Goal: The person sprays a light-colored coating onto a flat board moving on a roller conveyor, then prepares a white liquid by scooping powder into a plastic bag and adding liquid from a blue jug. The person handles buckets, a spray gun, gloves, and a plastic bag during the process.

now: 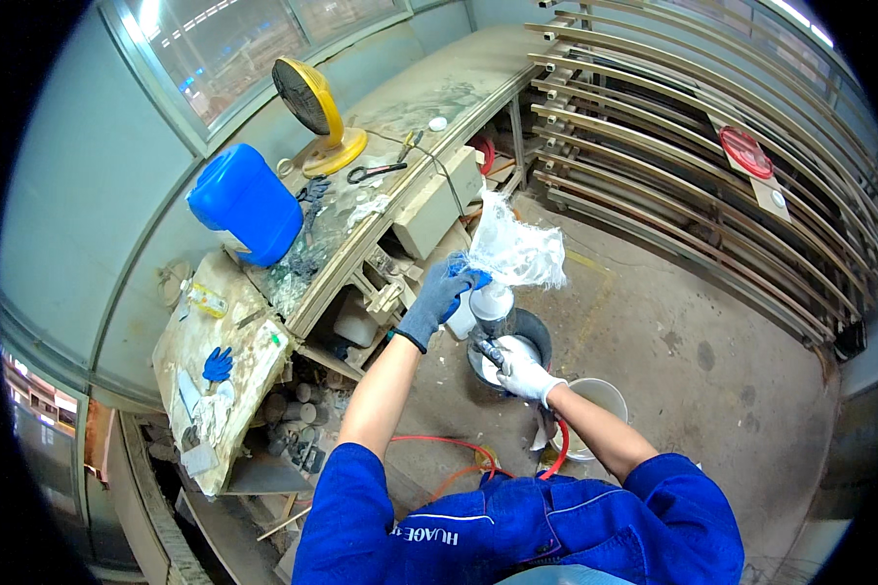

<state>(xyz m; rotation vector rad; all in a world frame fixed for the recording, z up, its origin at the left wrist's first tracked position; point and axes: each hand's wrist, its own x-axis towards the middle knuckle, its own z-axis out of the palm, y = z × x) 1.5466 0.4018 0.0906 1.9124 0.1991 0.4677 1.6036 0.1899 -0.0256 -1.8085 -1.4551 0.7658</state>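
Observation:
My left hand (441,297), in a grey and blue glove, is closed on a white gauze cloth (517,246) that hangs out to the right from its fingers. Just beneath the cloth is a metal cup (494,310) with white inside. My right hand (525,372), in a white glove, grips the dark handle of what looks like a spray gun (489,349) below that cup. A red hose (563,444) runs down from near my right wrist. Under both hands stands a dark bucket (540,327) with white liquid in it. The cup hides part of the bucket.
A pale bucket (610,392) stands beside my right forearm. On the left, the workbench (400,195) carries a yellow fan (334,146), a blue jerrycan (249,205) and scissors (376,173). A blue glove (218,365) lies on the nearer board. A slatted rack (673,136) stands at the far right.

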